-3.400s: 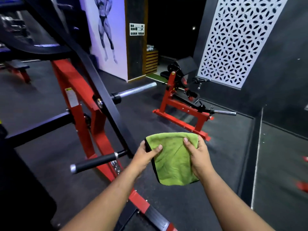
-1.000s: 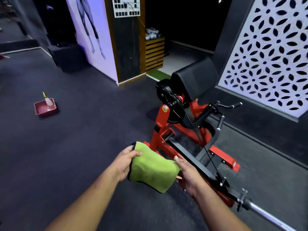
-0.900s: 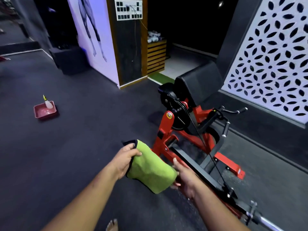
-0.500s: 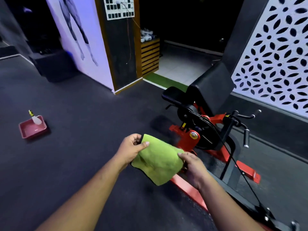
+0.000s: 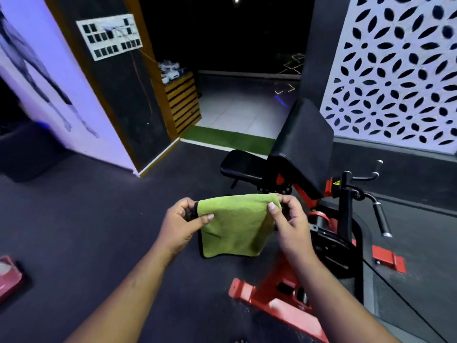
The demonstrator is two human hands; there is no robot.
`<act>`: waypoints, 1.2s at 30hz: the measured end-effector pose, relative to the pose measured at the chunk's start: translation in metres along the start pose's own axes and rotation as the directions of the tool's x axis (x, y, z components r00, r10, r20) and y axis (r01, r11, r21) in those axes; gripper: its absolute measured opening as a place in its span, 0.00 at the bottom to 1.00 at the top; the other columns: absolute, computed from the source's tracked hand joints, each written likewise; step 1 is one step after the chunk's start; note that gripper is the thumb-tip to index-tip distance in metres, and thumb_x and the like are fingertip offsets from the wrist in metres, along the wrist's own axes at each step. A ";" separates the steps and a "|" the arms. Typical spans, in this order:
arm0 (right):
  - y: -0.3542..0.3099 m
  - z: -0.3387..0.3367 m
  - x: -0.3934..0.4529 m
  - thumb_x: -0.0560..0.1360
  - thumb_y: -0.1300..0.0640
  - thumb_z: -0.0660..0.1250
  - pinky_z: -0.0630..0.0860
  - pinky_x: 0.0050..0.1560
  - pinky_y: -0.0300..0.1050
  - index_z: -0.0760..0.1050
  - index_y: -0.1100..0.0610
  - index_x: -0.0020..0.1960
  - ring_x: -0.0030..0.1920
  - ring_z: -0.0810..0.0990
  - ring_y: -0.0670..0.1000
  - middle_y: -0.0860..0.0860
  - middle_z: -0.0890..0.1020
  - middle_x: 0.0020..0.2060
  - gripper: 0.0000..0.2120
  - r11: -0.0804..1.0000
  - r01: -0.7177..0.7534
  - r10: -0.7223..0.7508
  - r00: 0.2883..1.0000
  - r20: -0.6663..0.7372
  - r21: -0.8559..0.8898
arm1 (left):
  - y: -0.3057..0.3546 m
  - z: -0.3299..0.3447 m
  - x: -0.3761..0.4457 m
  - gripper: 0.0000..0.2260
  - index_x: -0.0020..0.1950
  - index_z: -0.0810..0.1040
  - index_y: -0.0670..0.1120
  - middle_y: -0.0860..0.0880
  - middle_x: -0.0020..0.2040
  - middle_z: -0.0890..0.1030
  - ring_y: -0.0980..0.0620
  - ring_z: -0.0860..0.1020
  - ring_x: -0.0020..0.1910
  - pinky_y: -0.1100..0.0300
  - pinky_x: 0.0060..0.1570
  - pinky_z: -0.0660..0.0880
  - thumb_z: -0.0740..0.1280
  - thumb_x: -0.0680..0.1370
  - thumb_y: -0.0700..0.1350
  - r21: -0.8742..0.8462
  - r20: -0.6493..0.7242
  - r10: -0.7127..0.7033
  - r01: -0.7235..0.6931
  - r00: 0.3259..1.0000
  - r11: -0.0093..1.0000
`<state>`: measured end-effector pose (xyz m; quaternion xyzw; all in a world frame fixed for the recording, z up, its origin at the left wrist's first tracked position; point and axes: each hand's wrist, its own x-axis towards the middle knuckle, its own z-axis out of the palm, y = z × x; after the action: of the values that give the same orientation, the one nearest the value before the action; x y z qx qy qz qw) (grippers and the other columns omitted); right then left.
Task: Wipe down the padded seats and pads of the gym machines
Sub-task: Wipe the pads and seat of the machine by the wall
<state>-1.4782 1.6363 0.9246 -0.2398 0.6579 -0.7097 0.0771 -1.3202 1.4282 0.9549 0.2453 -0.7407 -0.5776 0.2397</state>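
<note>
A folded green cloth (image 5: 235, 226) hangs in front of me, held at its top corners. My left hand (image 5: 180, 222) pinches the left corner and my right hand (image 5: 288, 219) pinches the right corner. Just beyond the cloth stands a red-framed curl machine with a black padded seat (image 5: 241, 164) and a slanted black arm pad (image 5: 303, 144). Both pads are apart from the cloth and my hands.
The machine's red base (image 5: 277, 305) and black handle bars (image 5: 380, 219) lie to my right. A red tray (image 5: 10, 276) sits on the dark floor at far left. A pillar with a switch panel (image 5: 111, 35) and a patterned white wall (image 5: 395, 70) stand behind.
I have walked closer to the curl machine and round to its seat side. The cloth is now held upright by its top corners, with the tray sliding to the left edge.
</note>
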 end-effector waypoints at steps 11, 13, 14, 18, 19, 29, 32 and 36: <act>0.047 0.018 0.171 0.81 0.51 0.68 0.71 0.49 0.31 0.71 0.52 0.58 0.47 0.77 0.33 0.43 0.79 0.49 0.10 0.956 -0.124 0.050 0.962 -0.268 -0.267 | -0.001 0.057 0.210 0.11 0.61 0.81 0.48 0.50 0.54 0.87 0.54 0.85 0.53 0.66 0.48 0.78 0.73 0.79 0.41 -0.101 0.433 -0.175 0.241 0.884 0.965; 0.064 0.014 0.189 0.77 0.51 0.74 0.74 0.51 0.31 0.71 0.49 0.61 0.49 0.79 0.34 0.43 0.81 0.51 0.17 0.937 -0.233 0.186 0.964 -0.192 -0.261 | -0.009 0.069 0.251 0.07 0.57 0.84 0.45 0.50 0.51 0.88 0.56 0.86 0.49 0.68 0.44 0.78 0.73 0.79 0.43 -0.041 0.531 -0.155 0.208 0.833 0.977; 0.072 0.013 0.197 0.75 0.52 0.76 0.76 0.52 0.33 0.71 0.48 0.62 0.50 0.81 0.37 0.44 0.82 0.53 0.20 0.931 -0.273 0.235 0.956 -0.174 -0.244 | -0.014 0.076 0.272 0.07 0.55 0.84 0.45 0.50 0.50 0.88 0.55 0.86 0.48 0.67 0.43 0.79 0.73 0.79 0.44 -0.037 0.559 -0.145 0.199 0.817 0.979; 0.086 0.010 0.220 0.74 0.61 0.77 0.76 0.58 0.36 0.74 0.50 0.63 0.58 0.82 0.49 0.47 0.82 0.58 0.22 0.887 -0.324 0.198 0.911 -0.362 -0.330 | -0.028 0.098 0.340 0.05 0.53 0.84 0.46 0.49 0.48 0.88 0.50 0.86 0.49 0.58 0.50 0.81 0.74 0.78 0.44 -0.018 0.587 -0.121 0.162 0.801 0.987; 0.084 0.011 0.231 0.74 0.63 0.77 0.76 0.59 0.38 0.74 0.50 0.63 0.59 0.81 0.51 0.50 0.82 0.59 0.22 0.869 -0.333 0.151 0.883 -0.444 -0.366 | -0.031 0.104 0.358 0.04 0.53 0.84 0.47 0.49 0.48 0.88 0.51 0.86 0.49 0.56 0.51 0.81 0.74 0.78 0.44 -0.017 0.606 -0.108 0.148 0.788 0.989; 0.077 0.014 0.370 0.80 0.39 0.64 0.57 0.75 0.69 0.57 0.48 0.82 0.80 0.58 0.56 0.53 0.62 0.80 0.35 0.557 -0.511 -0.156 0.710 -0.687 -0.655 | -0.033 0.205 0.471 0.08 0.57 0.80 0.46 0.41 0.54 0.85 0.44 0.82 0.52 0.44 0.53 0.78 0.70 0.81 0.48 -0.008 0.645 -0.145 0.197 0.750 0.980; 0.141 0.028 0.384 0.75 0.25 0.57 0.56 0.72 0.78 0.41 0.40 0.83 0.83 0.45 0.58 0.47 0.43 0.83 0.45 0.299 -0.672 0.402 0.732 -0.550 -0.677 | -0.068 0.225 0.510 0.17 0.65 0.78 0.45 0.43 0.63 0.81 0.44 0.79 0.62 0.47 0.62 0.77 0.65 0.83 0.54 0.233 0.647 -0.218 0.083 0.731 0.969; 0.195 0.014 0.424 0.74 0.25 0.55 0.63 0.69 0.76 0.36 0.35 0.80 0.81 0.50 0.62 0.47 0.45 0.83 0.43 0.270 -0.686 0.454 0.709 -0.539 -0.675 | -0.097 0.261 0.565 0.25 0.78 0.68 0.42 0.41 0.77 0.68 0.45 0.66 0.77 0.50 0.77 0.62 0.62 0.84 0.53 0.312 0.676 -0.142 -0.107 0.723 0.944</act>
<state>-1.8820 1.4198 0.8369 0.0971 0.9576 -0.2418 0.1228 -1.9107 1.2382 0.8441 0.0563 -0.8596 -0.4974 -0.1031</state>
